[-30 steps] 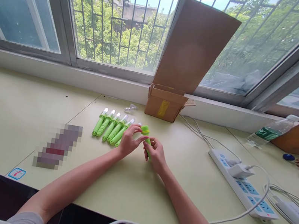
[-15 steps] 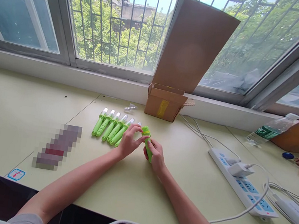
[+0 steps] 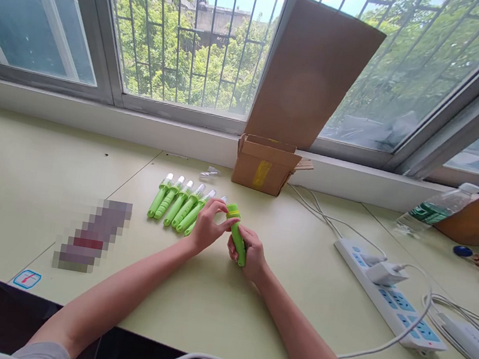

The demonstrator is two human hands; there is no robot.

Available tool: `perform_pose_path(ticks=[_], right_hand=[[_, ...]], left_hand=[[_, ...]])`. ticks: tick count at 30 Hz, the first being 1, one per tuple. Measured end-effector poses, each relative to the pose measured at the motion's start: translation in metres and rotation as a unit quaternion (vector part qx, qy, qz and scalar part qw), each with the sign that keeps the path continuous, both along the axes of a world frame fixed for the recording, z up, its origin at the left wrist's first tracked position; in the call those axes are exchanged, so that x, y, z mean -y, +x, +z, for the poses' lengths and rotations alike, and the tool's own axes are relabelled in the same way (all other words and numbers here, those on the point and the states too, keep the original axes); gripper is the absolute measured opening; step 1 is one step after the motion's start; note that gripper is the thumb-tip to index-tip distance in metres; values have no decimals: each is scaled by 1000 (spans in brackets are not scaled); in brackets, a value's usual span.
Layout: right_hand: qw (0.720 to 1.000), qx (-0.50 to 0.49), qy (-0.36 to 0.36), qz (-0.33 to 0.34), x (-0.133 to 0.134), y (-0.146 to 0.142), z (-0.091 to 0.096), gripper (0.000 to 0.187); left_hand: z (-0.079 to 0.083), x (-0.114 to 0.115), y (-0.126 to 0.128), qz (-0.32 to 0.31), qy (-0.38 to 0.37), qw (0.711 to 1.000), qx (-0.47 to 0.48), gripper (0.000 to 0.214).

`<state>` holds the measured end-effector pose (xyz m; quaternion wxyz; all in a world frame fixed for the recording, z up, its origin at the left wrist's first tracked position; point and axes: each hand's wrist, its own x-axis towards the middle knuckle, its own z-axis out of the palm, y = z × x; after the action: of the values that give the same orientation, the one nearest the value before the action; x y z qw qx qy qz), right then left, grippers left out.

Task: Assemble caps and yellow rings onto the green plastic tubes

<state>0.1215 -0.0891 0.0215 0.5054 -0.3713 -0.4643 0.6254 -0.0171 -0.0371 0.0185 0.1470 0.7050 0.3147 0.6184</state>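
Note:
A bright green tube-like handle (image 3: pixel 237 243) with a ridged, screw-like top end is held upright at a slant above the table. My left hand (image 3: pixel 209 223) pinches it near the ridged end between thumb and fingers. Lower down, my right hand (image 3: pixel 250 251) has its fingers closed round the back of it, and the handle's bottom tip sticks out below. To the left of my hands lies a row of several similar green handles (image 3: pixel 172 202) with clear caps; the nearest ones are partly hidden behind my left hand.
A small clear plastic piece (image 3: pixel 209 173) lies beyond the row. At the back stands an open cardboard box (image 3: pixel 263 168). On the right are a white power strip (image 3: pixel 389 294) with cables, a plastic bottle (image 3: pixel 435 207) and a charger (image 3: pixel 469 337). A blurred-out object (image 3: pixel 92 235) lies left.
My right hand's fingers have shifted on the handle, so more of its lower length shows. My left hand stays at the ridged end.

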Motion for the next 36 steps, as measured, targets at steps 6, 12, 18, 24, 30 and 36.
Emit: perform_pose_path(ticks=[6,12,18,24,30,36], right_hand=[[999,-35,-30,25,0,0,0,30],[998,-20,-51,29,0,0,3,31],[996,-43,-68,49,0,1,4,31],[993,-56,-88,58,1,3,7,30],[993,-55,-88,59,1,5,9,29],[994,-54,-83,53,1,6,11,30]], left_hand=[[0,0,1,-5,-19,1000,18,29],[-1,2,2,-10,-39,999,36,32],[0,2,3,-13,-62,996,56,38],[1,3,3,-14,-56,997,56,39],[2,5,3,-22,-60,997,50,38],[4,6,3,-34,-62,996,60,31]])
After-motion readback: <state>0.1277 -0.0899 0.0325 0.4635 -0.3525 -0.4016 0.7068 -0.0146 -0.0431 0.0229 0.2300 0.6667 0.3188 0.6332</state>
